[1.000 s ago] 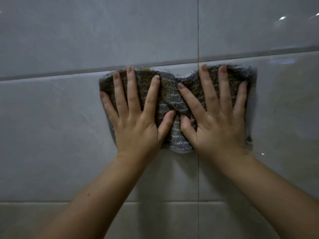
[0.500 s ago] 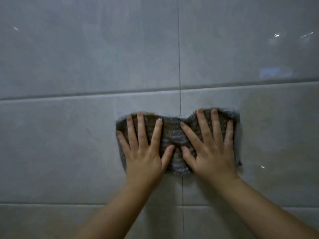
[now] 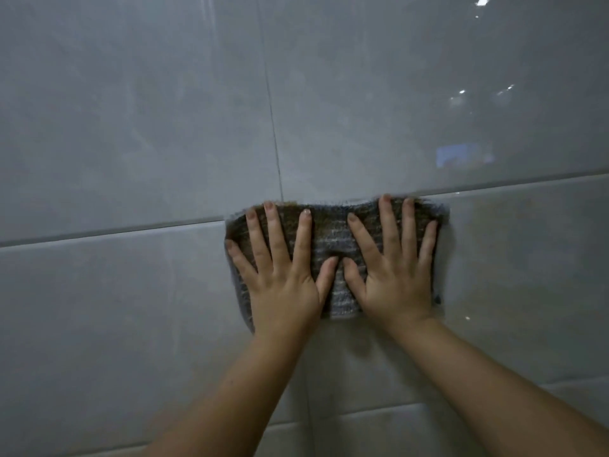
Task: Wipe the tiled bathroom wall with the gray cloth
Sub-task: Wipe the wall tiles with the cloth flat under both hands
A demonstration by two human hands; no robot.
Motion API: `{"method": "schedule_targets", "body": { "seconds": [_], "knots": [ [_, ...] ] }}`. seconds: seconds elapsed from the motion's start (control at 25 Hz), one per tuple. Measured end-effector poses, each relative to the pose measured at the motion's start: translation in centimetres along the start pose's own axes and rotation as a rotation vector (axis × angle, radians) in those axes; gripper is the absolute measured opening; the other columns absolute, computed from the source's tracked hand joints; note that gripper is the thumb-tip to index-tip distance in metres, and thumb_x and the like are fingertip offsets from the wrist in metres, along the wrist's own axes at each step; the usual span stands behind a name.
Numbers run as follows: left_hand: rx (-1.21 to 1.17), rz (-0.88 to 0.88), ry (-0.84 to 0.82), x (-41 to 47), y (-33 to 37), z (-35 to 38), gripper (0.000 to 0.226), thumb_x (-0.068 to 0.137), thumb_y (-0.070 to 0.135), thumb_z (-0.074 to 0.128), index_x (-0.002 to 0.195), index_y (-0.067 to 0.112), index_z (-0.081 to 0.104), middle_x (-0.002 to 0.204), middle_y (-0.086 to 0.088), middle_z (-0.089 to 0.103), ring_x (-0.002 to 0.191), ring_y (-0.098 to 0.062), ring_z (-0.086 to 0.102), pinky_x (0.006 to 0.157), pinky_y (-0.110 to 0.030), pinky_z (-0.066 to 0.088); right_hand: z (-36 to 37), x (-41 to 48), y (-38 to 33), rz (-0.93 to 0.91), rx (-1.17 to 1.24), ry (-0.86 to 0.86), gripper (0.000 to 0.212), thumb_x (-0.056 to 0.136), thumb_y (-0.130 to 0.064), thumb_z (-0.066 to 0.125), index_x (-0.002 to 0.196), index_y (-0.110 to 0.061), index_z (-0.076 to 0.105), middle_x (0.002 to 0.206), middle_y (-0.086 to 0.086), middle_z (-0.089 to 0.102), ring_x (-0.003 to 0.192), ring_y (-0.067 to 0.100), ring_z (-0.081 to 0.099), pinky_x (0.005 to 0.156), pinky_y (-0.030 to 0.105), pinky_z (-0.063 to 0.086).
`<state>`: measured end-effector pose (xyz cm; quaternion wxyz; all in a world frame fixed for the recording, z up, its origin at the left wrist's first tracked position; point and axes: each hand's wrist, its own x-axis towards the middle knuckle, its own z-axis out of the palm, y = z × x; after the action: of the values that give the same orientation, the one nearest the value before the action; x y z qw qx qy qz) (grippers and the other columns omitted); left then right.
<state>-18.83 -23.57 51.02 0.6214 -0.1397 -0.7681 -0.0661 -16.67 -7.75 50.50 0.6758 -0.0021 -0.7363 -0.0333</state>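
Both hands lay flat on the wall as I watched, fingers straight, spread and pointing to twelve o'clock. My feed showed the left hand (image 3: 283, 285) on the nine o'clock half of the gray cloth (image 3: 329, 232) and the right hand (image 3: 395, 278) on its three o'clock half. The thumbs (image 3: 326, 275) angled inward, their tips just beside each other. Bare forearms (image 3: 237, 390) rose from six o'clock, with the elbows cut off by the frame.

The palms hid much of the cloth, and its edges were blurred. Bright reflections (image 3: 464, 156) at two o'clock were too smeared to identify.

Neither hand gripped anything. Their open fingers pressed the cloth against the tiled wall (image 3: 131, 127), its top edge along a horizontal grout line (image 3: 112, 230).
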Motion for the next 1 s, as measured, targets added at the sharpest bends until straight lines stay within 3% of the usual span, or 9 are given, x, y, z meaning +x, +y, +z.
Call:
{"method": "schedule_targets", "body": {
  "seconds": [0.2,0.36,0.48,0.64,0.72,1.0],
  "knots": [
    [-0.012,0.046,-0.050,-3.9,1.1,0.6,0.075,0.093,0.064,0.033,0.155,0.024,0.018,0.162,-0.023,0.010,0.149,-0.043,0.003,0.115,-0.067,-0.004,-0.9,-4.5,3.0,-0.152,0.007,-0.092,0.066,0.088,-0.053,0.048,0.148,-0.034,0.029,0.159,0.012,0.019,0.147,0.039,0.012,0.114,0.066,0.008],
    [-0.063,0.035,-0.028,1.4,3.6,0.2,0.076,0.092,0.064,0.033,0.155,0.023,0.022,0.162,-0.023,0.008,0.149,-0.043,0.001,0.115,-0.065,-0.005,-1.6,1.5,4.9,0.035,0.060,-0.088,0.060,0.094,-0.060,0.034,0.149,-0.037,0.026,0.162,0.011,0.012,0.149,0.037,0.003,0.115,0.063,-0.002],
    [-0.051,0.000,-0.001,3.9,6.3,0.4,0.075,0.094,0.064,0.032,0.156,0.022,0.020,0.162,-0.022,0.007,0.149,-0.043,0.003,0.115,-0.069,-0.001,-1.8,3.5,8.2,-0.021,-0.004,-0.085,0.059,0.096,-0.059,0.031,0.150,-0.035,0.027,0.161,0.011,0.013,0.149,0.036,0.006,0.114,0.066,0.005],
    [-0.053,0.136,-0.038,-2.1,8.5,1.7,0.075,0.093,0.062,0.034,0.155,0.021,0.019,0.162,-0.023,0.008,0.149,-0.044,0.005,0.114,-0.070,0.000,-1.6,-3.0,10.5,-0.013,-0.020,-0.066,0.060,0.093,-0.058,0.038,0.147,-0.032,0.031,0.159,0.014,0.019,0.148,0.039,0.011,0.113,0.067,0.012],
    [-0.064,0.123,-0.047,-3.7,9.3,2.0,0.076,0.092,0.062,0.034,0.155,0.021,0.020,0.162,-0.023,0.009,0.149,-0.044,0.006,0.113,-0.071,0.001,-1.7,-5.0,11.0,-0.042,-0.025,-0.083,0.062,0.091,-0.057,0.042,0.147,-0.033,0.030,0.159,0.013,0.019,0.147,0.039,0.012,0.113,0.067,0.012],
    [-0.086,-0.016,0.038,5.0,14.5,1.8,0.076,0.094,0.061,0.035,0.155,0.020,0.023,0.161,-0.025,0.010,0.149,-0.045,0.007,0.113,-0.072,0.001,-2.2,3.5,15.7,0.009,-0.030,-0.040,0.059,0.095,-0.056,0.036,0.149,-0.032,0.032,0.160,0.012,0.018,0.148,0.036,0.010,0.115,0.064,0.009]
  ]
}}
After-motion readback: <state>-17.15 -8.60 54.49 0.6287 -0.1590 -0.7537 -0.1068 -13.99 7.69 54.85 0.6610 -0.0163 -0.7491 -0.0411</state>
